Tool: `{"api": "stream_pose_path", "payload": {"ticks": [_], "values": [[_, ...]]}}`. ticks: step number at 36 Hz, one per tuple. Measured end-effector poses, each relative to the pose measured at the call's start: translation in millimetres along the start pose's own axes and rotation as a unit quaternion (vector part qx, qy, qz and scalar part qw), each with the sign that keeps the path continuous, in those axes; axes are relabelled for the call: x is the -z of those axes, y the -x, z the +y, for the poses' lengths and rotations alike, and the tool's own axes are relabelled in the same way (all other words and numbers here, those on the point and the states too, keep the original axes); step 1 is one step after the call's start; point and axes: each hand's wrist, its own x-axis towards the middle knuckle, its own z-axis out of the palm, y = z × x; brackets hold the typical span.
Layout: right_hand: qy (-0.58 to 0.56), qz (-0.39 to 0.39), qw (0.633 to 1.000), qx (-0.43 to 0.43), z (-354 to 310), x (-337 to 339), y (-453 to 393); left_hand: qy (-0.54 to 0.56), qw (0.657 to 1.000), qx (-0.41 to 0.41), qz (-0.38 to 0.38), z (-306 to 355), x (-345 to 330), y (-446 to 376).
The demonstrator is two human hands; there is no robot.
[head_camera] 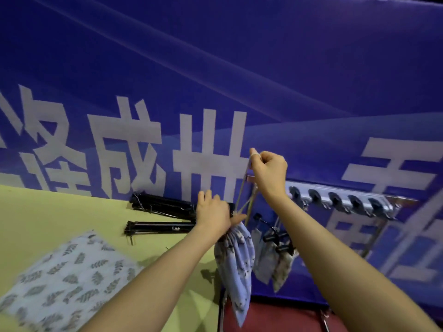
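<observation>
Currently the left hand (213,215) grips the bag (236,264) at its neck. The right hand (269,174) is clamped on the cord (242,190) above it, holding it taut — the bag hangs under the left hand, past the worktop (48,212) edge.

Risks: a yank could slip or snap the cord, and a loose neck grip would drop the bag.

It's tight to the right — rack (340,198) hooks and hung bags (266,257) sit just beside, so the cord could snag. Tripods (163,207) lie beyond the left hand. Open room is upward and toward the body.

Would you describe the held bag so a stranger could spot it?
Below the blue banner, beside the yellow-green table, hangs a pale blue drawstring bag. Unlike clipped bags beside it, the left hand grips its neck and the right hand pulls its cord.
</observation>
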Motion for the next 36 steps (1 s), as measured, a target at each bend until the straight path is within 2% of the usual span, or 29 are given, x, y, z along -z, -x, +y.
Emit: {"api": "stream_pose_path", "payload": {"ticks": [3,7,11,14,21,27,36], "values": [[0.014,-0.019,1.0,-0.007,18.8,19.2,10.0,0.042,0.998,-0.009,-0.048,25.4,-9.4,4.9],[0.022,-0.036,0.999,-0.02,45.0,38.6,18.4,0.142,0.987,-0.011,-0.073,54.3,-16.8,4.7],[0.071,-0.055,0.995,-0.042,72.5,51.7,23.0,0.294,0.952,-0.001,-0.085,77.4,-24.6,-5.1],[0.101,-0.062,0.99,-0.073,93.4,59.6,29.1,0.365,0.928,-0.01,-0.077,89.4,-31.5,-15.1],[0.148,-0.059,0.976,-0.146,143.8,77.5,37.0,0.399,0.906,-0.105,-0.091,115.3,-50.9,-40.6],[0.192,-0.041,0.967,-0.161,171.3,95.9,39.6,0.457,0.869,-0.124,-0.145,141.3,-70.2,-58.8],[0.219,-0.053,0.957,-0.184,217.7,141.5,24.5,0.488,0.84,-0.128,-0.2,194.7,-87.7,-82.8]]}}
